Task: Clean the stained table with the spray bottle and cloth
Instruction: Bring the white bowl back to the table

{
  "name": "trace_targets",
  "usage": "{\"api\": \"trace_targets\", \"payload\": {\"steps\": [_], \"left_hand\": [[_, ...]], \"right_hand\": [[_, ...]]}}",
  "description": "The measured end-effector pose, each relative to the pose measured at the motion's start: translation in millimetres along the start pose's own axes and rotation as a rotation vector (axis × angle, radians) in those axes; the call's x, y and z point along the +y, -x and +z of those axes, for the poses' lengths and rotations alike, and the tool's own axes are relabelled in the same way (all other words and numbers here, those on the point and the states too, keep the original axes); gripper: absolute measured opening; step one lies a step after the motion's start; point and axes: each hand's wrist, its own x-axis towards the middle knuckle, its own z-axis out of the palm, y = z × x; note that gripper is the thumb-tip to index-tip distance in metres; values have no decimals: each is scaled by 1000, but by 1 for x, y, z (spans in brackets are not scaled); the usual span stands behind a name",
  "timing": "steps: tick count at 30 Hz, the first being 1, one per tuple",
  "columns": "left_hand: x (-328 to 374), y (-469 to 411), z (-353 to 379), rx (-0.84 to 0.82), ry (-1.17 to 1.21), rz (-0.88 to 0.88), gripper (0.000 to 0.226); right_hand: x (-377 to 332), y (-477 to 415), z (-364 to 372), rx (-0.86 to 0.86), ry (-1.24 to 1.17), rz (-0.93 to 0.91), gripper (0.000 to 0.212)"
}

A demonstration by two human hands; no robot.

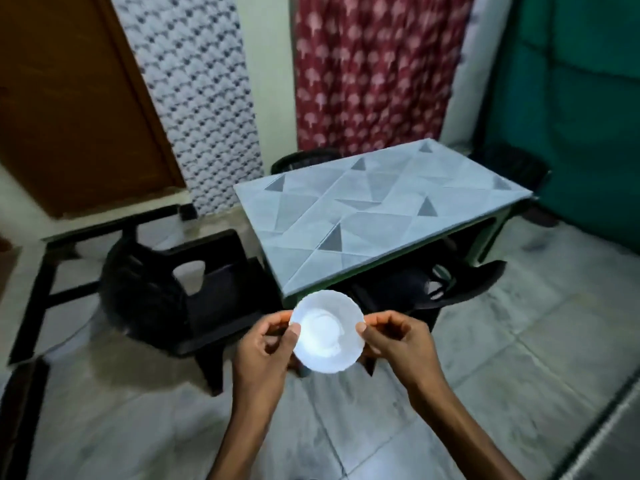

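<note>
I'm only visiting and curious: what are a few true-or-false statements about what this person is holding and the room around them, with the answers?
1. Both the left hand and the right hand pinch the rim of a white saucer. True.
2. The saucer is set down on the table. False: it is held up in the hands, in front of the table's near corner.
3. A spray bottle stands on the table. False: none is in view.
4. A black chair stands to the left of the table. True.
5. The curtain behind the table is blue. False: it is red with a pale pattern.
</note>
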Motion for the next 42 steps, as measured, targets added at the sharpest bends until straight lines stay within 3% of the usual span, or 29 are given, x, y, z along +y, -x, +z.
{"api": "trace_targets", "payload": {"steps": [8,23,31,36,42], "left_hand": [[19,-106,172,-131,-34,18,16],[28,-277,464,-234,-123,48,17],[22,-323,625,-208,-148,35,18],[14,-338,727,-84,-122,53,12],[19,-345,827,77,-83,5,23]], "right_hand": [[-30,-135,-113,203,6,-46,5],[-61,-389,-310,318,-56,38,4],[-70,-506,-440,243,-69,48,7],[-73,-583,-527,122,-31,80,4],[-97,-667,-605,-25,-3,58,3]]}}
